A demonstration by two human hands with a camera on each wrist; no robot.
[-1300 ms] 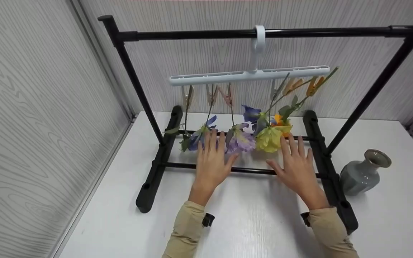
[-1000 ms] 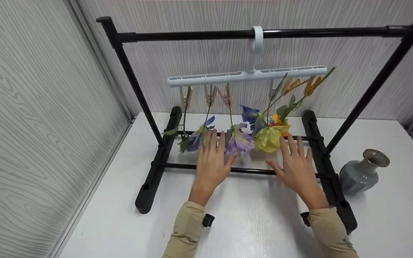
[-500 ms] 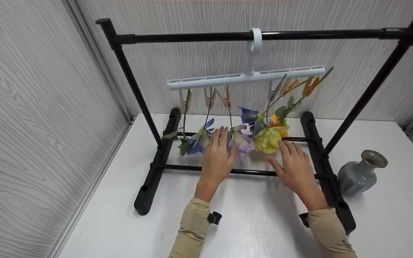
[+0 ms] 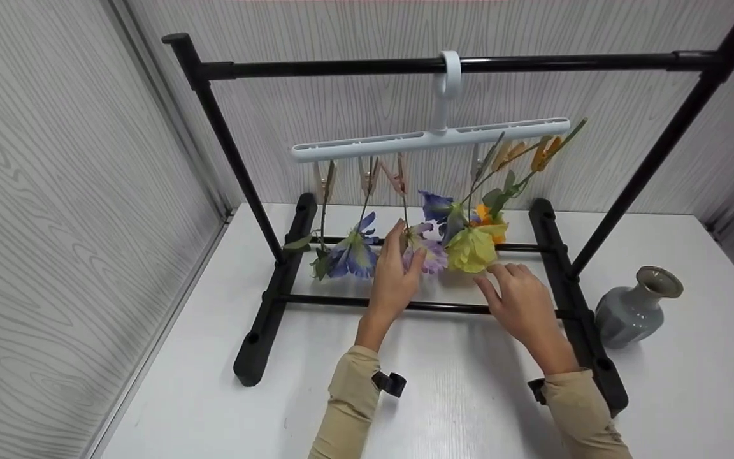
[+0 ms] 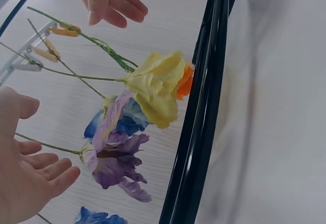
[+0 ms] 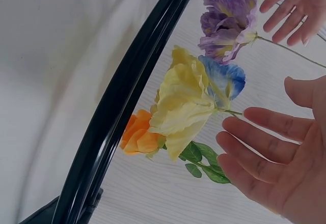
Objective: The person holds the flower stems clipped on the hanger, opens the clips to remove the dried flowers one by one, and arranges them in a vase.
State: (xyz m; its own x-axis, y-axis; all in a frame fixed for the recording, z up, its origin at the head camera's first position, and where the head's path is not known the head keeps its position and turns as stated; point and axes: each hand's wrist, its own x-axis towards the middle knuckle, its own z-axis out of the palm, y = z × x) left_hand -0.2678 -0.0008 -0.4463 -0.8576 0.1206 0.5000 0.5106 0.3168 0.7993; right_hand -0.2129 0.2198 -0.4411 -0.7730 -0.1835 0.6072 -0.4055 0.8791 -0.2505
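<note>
Several artificial flowers hang head-down from small clothespins on a white hanger (image 4: 373, 146). My left hand (image 4: 394, 280) is beside the purple flower (image 4: 434, 256), fingers loosely bent and thumb apart. In the left wrist view a gap shows between its fingertips and the purple petals (image 5: 114, 163). Just below and right of the yellow flower (image 4: 471, 250) is my right hand (image 4: 523, 303), its fingers relaxed and nothing in its grasp. The right wrist view has those fingers near the thin stem (image 6: 232, 112) behind the yellow petals. A blue flower (image 4: 355, 256) hangs left of my left hand.
A black rack (image 4: 316, 67) with two low crossbars (image 4: 446, 307) stands on the white table (image 4: 450, 395). Outside its right foot stands a grey-blue vase (image 4: 631, 315). An orange flower (image 4: 501, 233) and another blue one (image 4: 436, 205) hang behind the yellow one.
My left hand has moved right, off the blue flower to the purple one, and turned onto its edge. My right hand has drawn back slightly, its fingers bending. The view has shifted a little.
</note>
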